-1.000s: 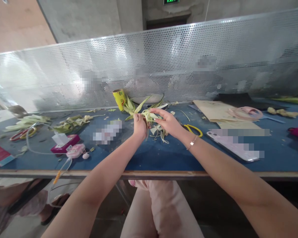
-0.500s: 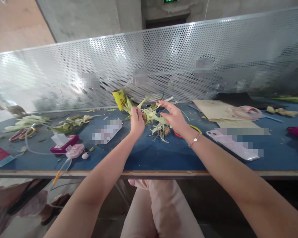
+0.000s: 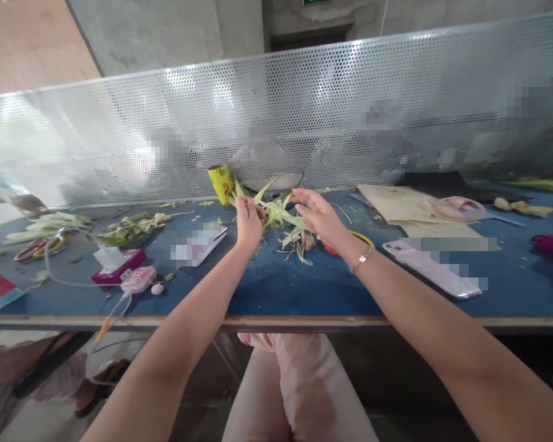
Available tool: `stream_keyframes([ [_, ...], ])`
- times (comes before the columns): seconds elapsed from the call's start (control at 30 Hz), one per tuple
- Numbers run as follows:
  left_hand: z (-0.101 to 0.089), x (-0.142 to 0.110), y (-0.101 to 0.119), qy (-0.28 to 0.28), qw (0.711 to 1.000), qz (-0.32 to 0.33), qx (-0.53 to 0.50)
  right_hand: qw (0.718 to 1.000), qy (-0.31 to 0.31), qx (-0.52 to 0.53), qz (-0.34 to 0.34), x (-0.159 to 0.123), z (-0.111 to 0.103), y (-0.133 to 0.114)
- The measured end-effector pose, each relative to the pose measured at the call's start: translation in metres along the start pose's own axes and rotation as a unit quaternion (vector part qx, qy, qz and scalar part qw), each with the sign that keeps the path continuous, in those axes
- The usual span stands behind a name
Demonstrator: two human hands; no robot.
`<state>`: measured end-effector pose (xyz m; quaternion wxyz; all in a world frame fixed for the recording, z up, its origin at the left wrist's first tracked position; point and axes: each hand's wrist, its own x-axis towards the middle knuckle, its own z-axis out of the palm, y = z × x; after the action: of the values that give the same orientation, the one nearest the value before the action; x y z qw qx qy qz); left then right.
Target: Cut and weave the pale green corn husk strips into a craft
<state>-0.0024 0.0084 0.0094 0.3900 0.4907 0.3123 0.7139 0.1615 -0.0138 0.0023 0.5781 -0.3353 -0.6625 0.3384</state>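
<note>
Pale green leaf strips, like corn husk, are joined into a star-shaped piece above the table. My left hand is closed on the left side of this piece, thumb and fingers pinching its strips. On the other side, my right hand has its thumb and forefinger apart, with the fingertips close to the strip ends. Whether they touch a strip is hard to see. Below the piece lies a tangle of dry husk scraps. Behind my left hand stands a yellow can-like tube, tilted slightly.
A phone lies left of my hands, another phone to the right. Scissors, husk piles and a purple box with a cable are farther left. Brown paper sheets lie right, before a perforated metal screen.
My left hand has shifted slightly left, so more of the star-shaped piece's middle shows. The right hand has barely moved, its thumb and forefinger still apart.
</note>
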Motion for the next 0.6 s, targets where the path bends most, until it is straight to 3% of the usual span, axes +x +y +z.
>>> stream_keyframes([
  [0.33,0.002,-0.008,0.002,-0.033,0.999,-0.027,-0.003,0.987,-0.086,0.073,0.113,-0.004,0.009,0.0],
  [0.47,0.002,-0.009,-0.002,-0.05,0.999,-0.011,0.003,0.977,-0.08,0.14,0.14,-0.004,0.015,-0.001],
  [0.6,0.002,-0.008,-0.004,-0.04,0.999,-0.018,0.005,0.982,-0.062,0.136,0.119,-0.005,0.021,-0.002],
])
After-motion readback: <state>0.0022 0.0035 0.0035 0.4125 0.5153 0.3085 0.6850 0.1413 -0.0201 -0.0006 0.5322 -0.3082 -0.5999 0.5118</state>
